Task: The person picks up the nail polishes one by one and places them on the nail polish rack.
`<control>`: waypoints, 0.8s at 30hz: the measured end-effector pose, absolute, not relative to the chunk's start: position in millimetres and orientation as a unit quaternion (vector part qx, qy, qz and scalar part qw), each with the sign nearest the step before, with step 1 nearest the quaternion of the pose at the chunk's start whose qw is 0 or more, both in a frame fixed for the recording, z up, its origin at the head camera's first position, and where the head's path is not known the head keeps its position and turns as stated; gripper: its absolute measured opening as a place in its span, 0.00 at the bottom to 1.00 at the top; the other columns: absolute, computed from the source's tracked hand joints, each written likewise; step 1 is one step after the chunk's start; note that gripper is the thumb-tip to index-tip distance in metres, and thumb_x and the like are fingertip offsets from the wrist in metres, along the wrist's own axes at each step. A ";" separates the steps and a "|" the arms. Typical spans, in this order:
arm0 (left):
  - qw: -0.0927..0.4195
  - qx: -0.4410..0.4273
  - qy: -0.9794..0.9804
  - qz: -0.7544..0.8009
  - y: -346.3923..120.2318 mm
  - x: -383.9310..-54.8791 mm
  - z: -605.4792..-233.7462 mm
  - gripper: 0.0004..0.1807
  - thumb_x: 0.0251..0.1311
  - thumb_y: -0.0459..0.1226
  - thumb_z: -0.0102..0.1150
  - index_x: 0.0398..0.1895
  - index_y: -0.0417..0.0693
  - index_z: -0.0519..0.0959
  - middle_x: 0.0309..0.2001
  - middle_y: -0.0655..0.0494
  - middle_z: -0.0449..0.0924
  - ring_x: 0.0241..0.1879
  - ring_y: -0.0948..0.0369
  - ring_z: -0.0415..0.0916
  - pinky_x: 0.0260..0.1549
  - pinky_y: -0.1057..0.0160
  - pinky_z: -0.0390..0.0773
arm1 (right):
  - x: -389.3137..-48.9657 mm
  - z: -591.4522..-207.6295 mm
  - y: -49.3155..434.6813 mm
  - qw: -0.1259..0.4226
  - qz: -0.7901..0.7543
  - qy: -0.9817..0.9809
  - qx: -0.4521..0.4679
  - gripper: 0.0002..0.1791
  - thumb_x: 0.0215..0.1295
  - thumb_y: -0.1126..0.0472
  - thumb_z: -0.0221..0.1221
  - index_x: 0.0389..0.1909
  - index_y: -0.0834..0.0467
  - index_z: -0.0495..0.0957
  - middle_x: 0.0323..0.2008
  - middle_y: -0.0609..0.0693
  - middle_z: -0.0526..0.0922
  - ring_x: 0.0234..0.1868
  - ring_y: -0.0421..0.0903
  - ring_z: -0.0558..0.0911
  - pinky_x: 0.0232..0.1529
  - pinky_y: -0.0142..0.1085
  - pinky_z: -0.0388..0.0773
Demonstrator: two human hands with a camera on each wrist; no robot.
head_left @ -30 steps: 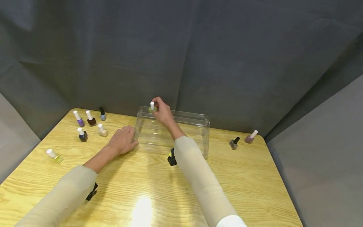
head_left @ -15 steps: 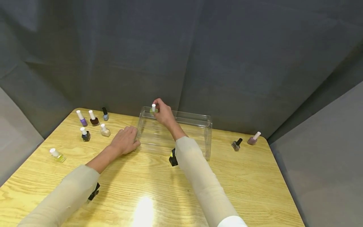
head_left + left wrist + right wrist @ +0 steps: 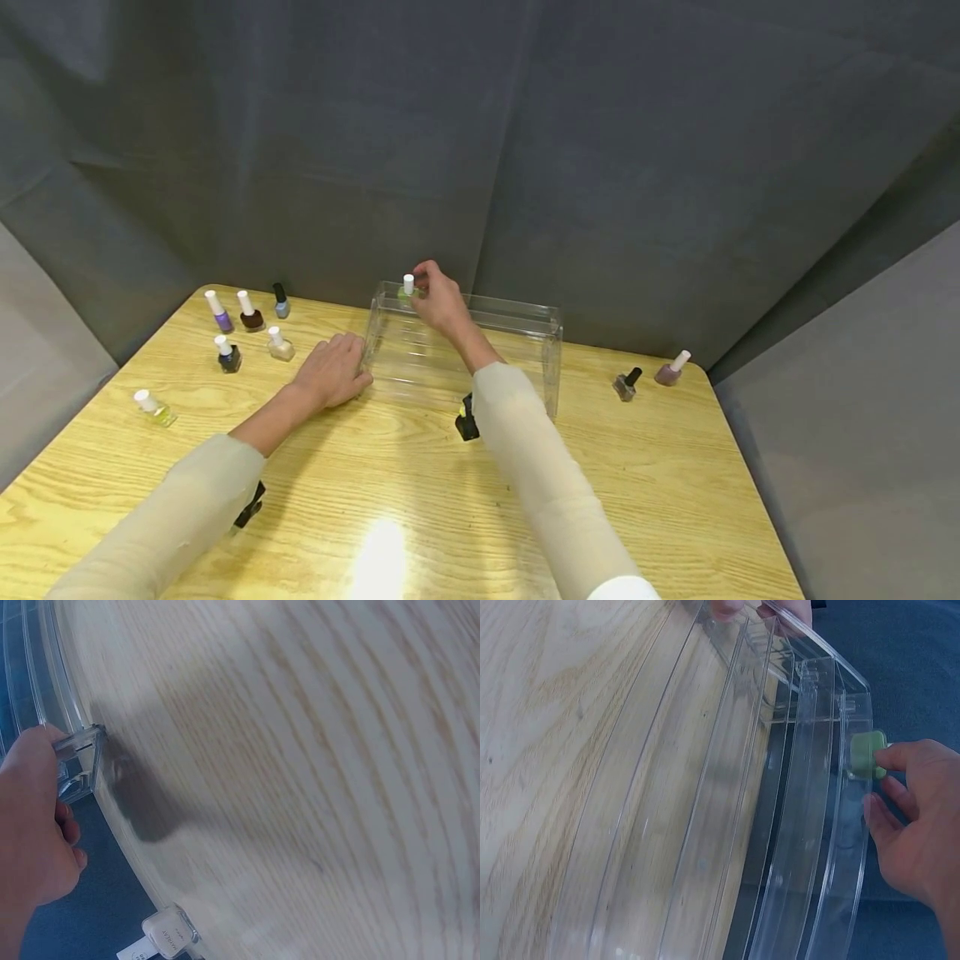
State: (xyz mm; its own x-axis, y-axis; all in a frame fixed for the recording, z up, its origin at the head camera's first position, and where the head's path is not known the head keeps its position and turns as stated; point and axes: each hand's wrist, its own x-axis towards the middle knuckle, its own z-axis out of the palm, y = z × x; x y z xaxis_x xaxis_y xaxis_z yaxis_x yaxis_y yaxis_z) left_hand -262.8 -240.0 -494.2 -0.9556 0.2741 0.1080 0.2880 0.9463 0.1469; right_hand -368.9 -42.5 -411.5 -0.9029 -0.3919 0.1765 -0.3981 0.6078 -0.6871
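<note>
A clear plastic tiered rack [image 3: 450, 367] stands at the back middle of the table. My left hand [image 3: 330, 371] grips its left end, thumb toward the front and fingers toward the back, as the right wrist view also shows. On the rack's top tier, near the left end, stands a green nail polish bottle [image 3: 868, 754] with a white cap [image 3: 408, 283]. My right hand [image 3: 442, 304] is just right of it. One fingertip [image 3: 889, 756] touches the bottle's side, while the other fingers are spread apart from it.
Several nail polish bottles stand at the left, among them a purple one [image 3: 222, 320], a dark brown one [image 3: 252, 319] and a yellow one [image 3: 161, 414]. Two more, a grey one [image 3: 623, 387] and a mauve one [image 3: 667, 374], stand at the right. A dark curtain [image 3: 480, 150] hangs behind.
My right hand has loosened its fingers from the green bottle and shifted slightly right, leaving the bottle on the top tier. My left hand stays on the rack's end.
</note>
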 end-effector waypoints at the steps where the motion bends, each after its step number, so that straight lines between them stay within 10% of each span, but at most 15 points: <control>1: 0.043 -0.144 -0.985 -0.081 -239.9 -263.1 -494.0 0.18 0.66 0.45 0.56 0.44 0.39 0.68 0.42 0.45 0.70 0.40 0.49 0.66 0.36 0.49 0.66 | -369.2 -411.0 -40.2 0.006 0.382 -0.898 0.218 0.24 0.66 0.67 0.62 0.61 0.54 0.69 0.54 0.52 0.80 0.56 0.47 0.78 0.55 0.40 0.74; 24: 0.038 -0.155 -0.983 -0.087 -239.2 -269.7 -494.0 0.19 0.67 0.45 0.55 0.48 0.37 0.69 0.47 0.43 0.71 0.44 0.47 0.68 0.39 0.47 0.67 | -347.0 -377.6 38.5 0.025 0.386 -0.883 0.265 0.17 0.68 0.65 0.62 0.56 0.62 0.75 0.53 0.60 0.79 0.52 0.49 0.78 0.54 0.40 0.74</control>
State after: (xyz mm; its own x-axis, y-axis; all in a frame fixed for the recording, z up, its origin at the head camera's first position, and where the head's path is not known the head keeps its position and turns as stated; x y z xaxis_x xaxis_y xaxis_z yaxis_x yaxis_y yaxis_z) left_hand -269.7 -239.2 -494.0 -0.9489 0.2988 0.1017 0.3120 0.9368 0.1584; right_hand -347.0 38.5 -377.6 -0.8584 -0.4490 0.2482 -0.4873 0.5622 -0.6682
